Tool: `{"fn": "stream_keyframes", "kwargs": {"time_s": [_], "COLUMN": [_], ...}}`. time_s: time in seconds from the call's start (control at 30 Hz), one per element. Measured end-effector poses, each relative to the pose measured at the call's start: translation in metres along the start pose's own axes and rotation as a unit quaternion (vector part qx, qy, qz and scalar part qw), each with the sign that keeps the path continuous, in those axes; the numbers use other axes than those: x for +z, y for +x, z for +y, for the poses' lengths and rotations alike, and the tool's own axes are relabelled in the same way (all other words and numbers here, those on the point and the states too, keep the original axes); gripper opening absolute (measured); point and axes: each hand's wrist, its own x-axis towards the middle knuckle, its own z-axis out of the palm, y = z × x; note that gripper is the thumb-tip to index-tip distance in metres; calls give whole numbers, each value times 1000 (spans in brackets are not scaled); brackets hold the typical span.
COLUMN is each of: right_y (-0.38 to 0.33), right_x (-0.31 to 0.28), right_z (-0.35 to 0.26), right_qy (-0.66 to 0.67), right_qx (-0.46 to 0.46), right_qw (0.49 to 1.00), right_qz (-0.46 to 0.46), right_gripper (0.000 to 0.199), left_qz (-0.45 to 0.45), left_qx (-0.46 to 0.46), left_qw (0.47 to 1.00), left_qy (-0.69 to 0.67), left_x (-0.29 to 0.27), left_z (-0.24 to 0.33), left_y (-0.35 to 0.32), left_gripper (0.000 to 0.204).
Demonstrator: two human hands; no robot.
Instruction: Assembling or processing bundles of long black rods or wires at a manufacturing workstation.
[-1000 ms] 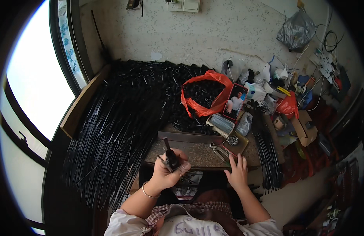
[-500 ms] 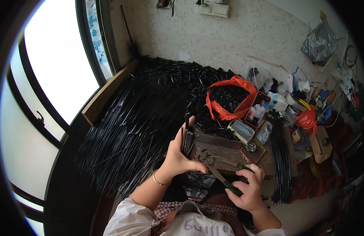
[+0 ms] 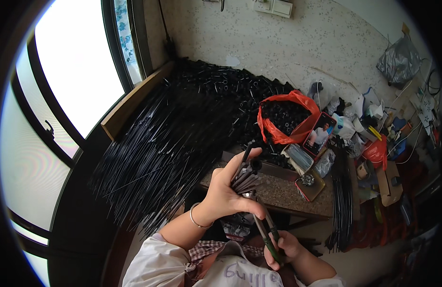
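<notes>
My left hand (image 3: 223, 193) is wrapped round a bundle of thin grey and black rods (image 3: 246, 181), which look like umbrella ribs, with a dark round tube end among them. The thumb lies across the front of the bundle. In my right hand (image 3: 289, 246) is a pair of pliers (image 3: 261, 227) with dark green grips. Its handles lie close together, and its jaws are up at the lower end of the bundle, partly hidden behind my left thumb. I cannot make out exactly what the jaws grip.
A large heap of black rods (image 3: 149, 158) covers the left and back. Beyond my hands are a speckled board (image 3: 288, 191), a red plastic bag (image 3: 297, 98) of small black parts, a phone (image 3: 320, 135) and a small tray (image 3: 316, 190). More rods (image 3: 342, 205) hang at the right.
The pliers have swung upright and moved left to the rod bundle, and their handles have closed together. My left hand has shifted slightly right with the bundle tilted.
</notes>
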Motion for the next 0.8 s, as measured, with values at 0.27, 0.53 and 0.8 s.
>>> {"fn": "stream_keyframes", "kwargs": {"time_s": [0.27,0.53,0.8], "right_y": [27,42,26], "right_x": [32,3,12], "right_z": [-47,-22,-30], "right_qy": [-882,-535,-415], "right_qx": [-341,12,11], "right_qw": [220,836,891], "right_qz": [238,119,182], "right_gripper": [37,31,19], "left_qz": [35,-66,5], "left_qx": [14,-19,-41], "left_qw": [999,996,990], "left_qy": [22,-52,-132], "left_x": [-21,-22,-23], "left_z": [-6,-20,-31], "left_y": [-8,7,10], "left_gripper": [75,79,77]}}
